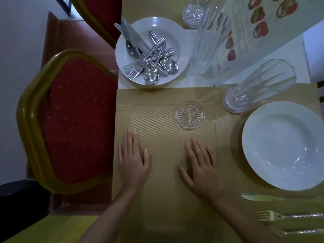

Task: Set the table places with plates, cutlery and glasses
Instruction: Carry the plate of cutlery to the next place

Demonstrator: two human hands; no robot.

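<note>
My left hand (133, 158) and my right hand (201, 165) lie flat, fingers straight, on a gold placemat (166, 134), holding nothing. A clear glass coaster (190, 114) sits on the mat just beyond my right hand. Farther back, a white plate (173, 35) carries a heap of cutlery (150, 57): knives, forks, spoons. To the right stands a set place: an empty white plate (284, 144), a tall glass (259, 86) on a coaster, and a knife (273, 197) and fork (287, 215) near the front edge.
Two more tall glasses (210, 48) and another coaster (194, 14) stand at the back beside a fruit-patterned runner (259, 20). A red chair with gold frame (70, 120) is pushed against the table's left side; a second chair (101, 13) is behind it.
</note>
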